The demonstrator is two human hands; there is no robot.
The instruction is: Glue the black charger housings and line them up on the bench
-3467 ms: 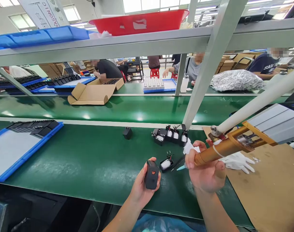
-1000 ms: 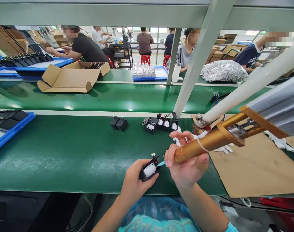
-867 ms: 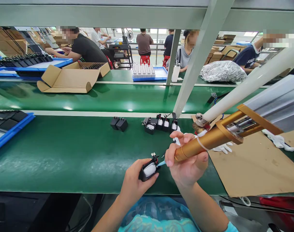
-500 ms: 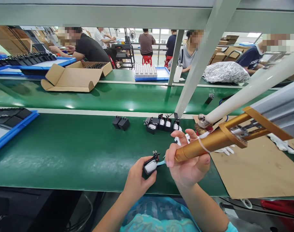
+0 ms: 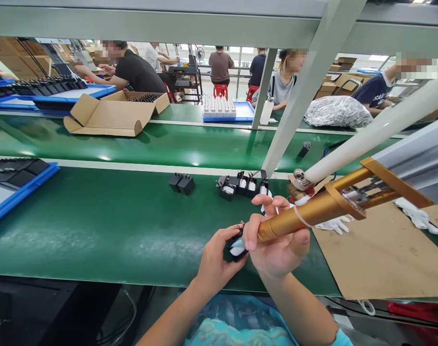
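Left hand (image 5: 215, 257) has its fingers wrapped around a small open black box (image 5: 237, 251), pinching it by the sides, w/ a white piece showing inside. The box is out in front of the person, near the front edge of the green bench (image 5: 107, 230); can't tell if it's touching the bench or held just above it.

Right hand (image 5: 278, 247) is closed around the front end of a gold tool (image 5: 305, 211), palm up-ish: one finger bent over the front, two more sticking up loosely past it. The tool's light blue tip (image 5: 237, 243) is over the box, but can't tell if it's actually touching the white piece, b/c the fingers partly block it. The two hands are right next to each other.

Rest of the bench: 2 closed black boxes (image 5: 181, 183) side by side further back, plus a bunch of open boxes (image 5: 245, 186) near the metal post (image 5: 294, 103). Blue tray (image 5: 24, 194) w/ more black boxes off to the left; white glove (image 5: 334, 225) by the brown cardboard (image 5: 384, 254) on the right. Few co-workers seated in the bg, fwiw.
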